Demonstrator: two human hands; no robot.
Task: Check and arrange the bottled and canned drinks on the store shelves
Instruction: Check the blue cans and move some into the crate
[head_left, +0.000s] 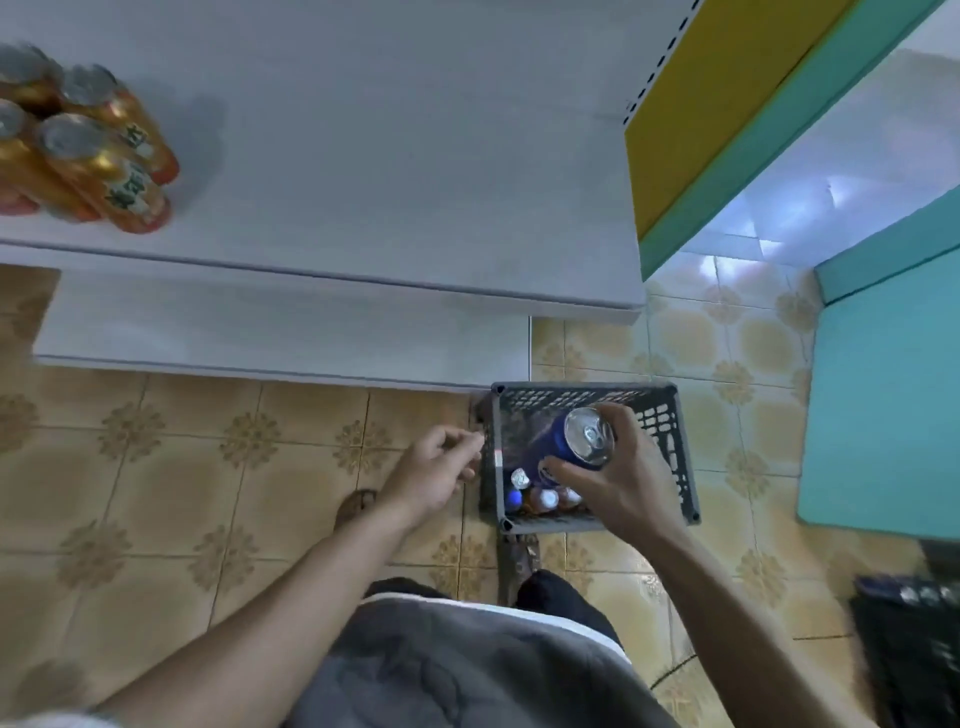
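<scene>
The right hand (618, 483) has its grip closed round a blue can (566, 441), fingers on the far side and thumb on the near side, just under the top rim. The can hangs tilted over the open crate (687, 467), which stands on the floor (208, 467) by the corner of the lower shelf (260, 332). The left hand (434, 473) holds nothing, its fingers loosely curled just beside the crate's left wall. Whether it touches the wall I cannot tell.

The can is probably full, so fairly heavy for its size. It is stiff along its length, but the thin sides would dent under a hard squeeze. The smooth metal may be slippery, so a wrap round the middle of the body would be safer than a pinch near the rim. A few bottles (543, 499) sit at the crate's near end, caps up.

The upper shelf (389, 156) is broad and bare across its middle and right. Orange cans (104, 156) stand clustered at its far left, well apart from the hand. On the way up, the can must pass the crate's rim and then the front edges of both shelves, which jut out above it.
</scene>
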